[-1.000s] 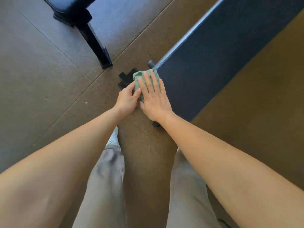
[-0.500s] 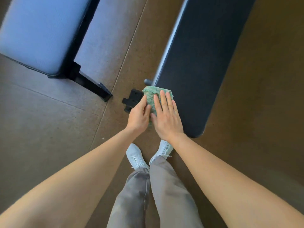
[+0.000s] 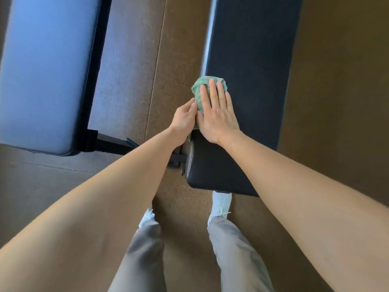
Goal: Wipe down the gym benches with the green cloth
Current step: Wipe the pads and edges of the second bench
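A folded green cloth (image 3: pixel 200 86) lies on the left edge of a dark padded bench (image 3: pixel 252 81) that runs away from me. My right hand (image 3: pixel 216 114) presses flat on the cloth with straight fingers. My left hand (image 3: pixel 185 119) sits beside it at the bench's left side, its fingers curled against the cloth's near edge; whether they pinch the cloth I cannot tell. Most of the cloth is hidden under my right hand.
A second bench (image 3: pixel 44 70) with a blue-lit pad stands to the left, its black foot (image 3: pixel 113 142) reaching toward me. Brown rubber floor (image 3: pixel 336 102) lies between and around the benches. My white shoes (image 3: pixel 221 204) stand at the dark bench's near end.
Both hands and the cloth have slid farther along the dark bench's left edge, away from its near end. My view has swung so that the bench now runs straight ahead.
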